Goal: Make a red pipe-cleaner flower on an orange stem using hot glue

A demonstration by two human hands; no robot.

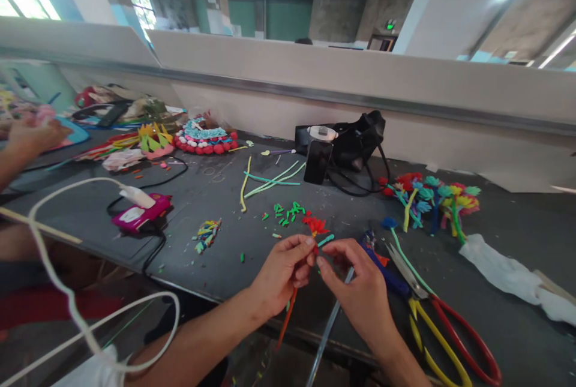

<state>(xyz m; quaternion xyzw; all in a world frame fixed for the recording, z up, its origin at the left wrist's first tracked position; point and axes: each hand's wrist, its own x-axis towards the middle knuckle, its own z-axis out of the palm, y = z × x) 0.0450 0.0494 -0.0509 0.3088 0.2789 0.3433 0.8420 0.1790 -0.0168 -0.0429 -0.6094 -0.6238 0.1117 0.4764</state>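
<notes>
A red fuzzy flower [316, 224], which looks like pipe cleaner, stands up from the pinched fingers of my left hand [288, 270]. Its orange stem [288, 320] hangs below that hand. Beside the flower's base a short turquoise piece [326, 240] sticks out to the right. My right hand [362, 282] is close against it, thumb and index finger apart in a curve. Behind that hand lies a blue tool [389, 276], partly hidden, and a clear rod [330, 330] runs below. Large scissors [420, 291] with red and yellow handles lie to the right, blades parted.
Green clippings [289, 213] and multicoloured clippings [207, 234] lie ahead. A phone [317, 161] leans near a black bag [362, 141]. Finished fuzzy flowers [427, 198] lie at right. A magenta power strip [141, 213] with a white cable sits left, near another person's hand [38, 135].
</notes>
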